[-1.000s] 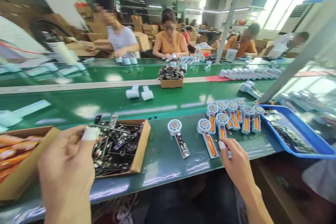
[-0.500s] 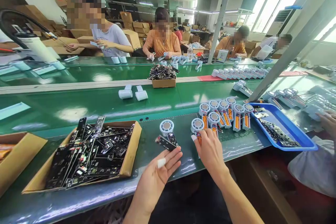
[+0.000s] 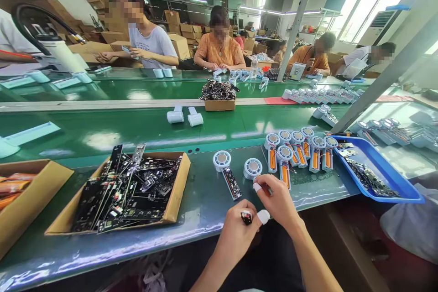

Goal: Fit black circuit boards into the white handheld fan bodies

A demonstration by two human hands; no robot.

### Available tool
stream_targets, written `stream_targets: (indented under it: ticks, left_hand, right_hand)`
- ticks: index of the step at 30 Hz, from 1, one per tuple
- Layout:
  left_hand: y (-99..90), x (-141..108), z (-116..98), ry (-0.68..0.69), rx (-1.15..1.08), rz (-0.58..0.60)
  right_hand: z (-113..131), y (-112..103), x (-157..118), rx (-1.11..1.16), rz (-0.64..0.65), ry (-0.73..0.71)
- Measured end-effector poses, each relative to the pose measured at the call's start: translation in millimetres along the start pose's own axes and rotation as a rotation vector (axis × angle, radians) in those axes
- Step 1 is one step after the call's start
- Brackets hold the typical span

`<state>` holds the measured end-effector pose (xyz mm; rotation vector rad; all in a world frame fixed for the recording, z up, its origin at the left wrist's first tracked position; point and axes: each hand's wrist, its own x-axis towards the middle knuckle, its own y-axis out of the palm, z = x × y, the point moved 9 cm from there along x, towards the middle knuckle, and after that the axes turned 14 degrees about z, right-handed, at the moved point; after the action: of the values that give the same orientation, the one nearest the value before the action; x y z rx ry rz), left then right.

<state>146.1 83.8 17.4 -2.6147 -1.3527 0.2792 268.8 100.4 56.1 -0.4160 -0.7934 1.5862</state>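
Observation:
My left hand (image 3: 236,232) is closed around a black circuit board (image 3: 246,217), with only the board's end showing between the fingers. A white cover sits on its thumb. My right hand (image 3: 278,198) has its fingers curled in a pinch at the handle of a light-blue device housing (image 3: 252,169) with a round slotted head. That handle is mostly hidden by the hands. To the left lies another light-blue housing (image 3: 221,160), its handle carrying a black board (image 3: 232,182). Several housings with orange batteries (image 3: 284,174) stand grouped behind my right hand.
A cardboard box of circuit boards (image 3: 178,191) stands to the left, beside a box with orange packs (image 3: 58,178). At the right is a blue tray (image 3: 407,194) holding boards. Beyond runs a green conveyor (image 3: 143,123); a slanted metal post (image 3: 369,73) rises at right. Co-workers sit opposite.
My left hand has turned over and moved right with its board, closing around it. My right hand has drawn one housing slightly away from the group. The view has shifted a little.

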Motion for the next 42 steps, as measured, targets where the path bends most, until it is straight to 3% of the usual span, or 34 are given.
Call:
stream_targets:
  ticks: [3, 6, 9, 12, 16, 20, 23, 28, 31, 37, 42]
  left_hand:
    - [-4.6, 3, 24, -0.121, -0.117, -0.016]
    - [-23.5, -6, 43, -0.215, -0.169, -0.121]
    - [-50.2, -25, 45, -0.233, -0.053, -0.267]
    - [-60.0, -43, 42, -0.250, 0.006, -0.288]
    - [-45.0, -47, 37, -0.230, -0.041, -0.185]
    - [-22.1, -29, 36, -0.176, -0.146, -0.072]
    - [-19.6, -16, 35, -0.148, -0.195, -0.112]
    - [-18.5, -6, 27, -0.087, -0.174, -0.116]
    - [-20.4, -8, 21, -0.062, -0.147, -0.126]
    - [-27.1, -15, 17, -0.066, -0.083, -0.167]
    - [-28.7, -16, 31, -0.118, -0.163, -0.197]
  right_hand:
    - [-8, 3, 0, 0.197, 0.102, 0.055]
    - [-6, 8, -2, 0.372, 0.182, 0.061]
    - [1, 15, -5, 0.445, 0.250, 0.050]
    - [6, 17, -10, 0.356, 0.248, 0.024]
    - [26, 18, -19, 0.014, 0.237, -0.136]
    - [39, 24, -22, -0.332, 0.222, -0.217]
    - [37, 22, -18, -0.269, 0.183, -0.223]
    - [14, 15, -16, 0.097, 0.109, -0.025]
    - [13, 17, -18, 0.152, 0.105, 0.014]
    - [29, 23, -23, 0.047, 0.124, -0.125]
    - [49, 32, -31, -0.279, 0.128, -0.288]
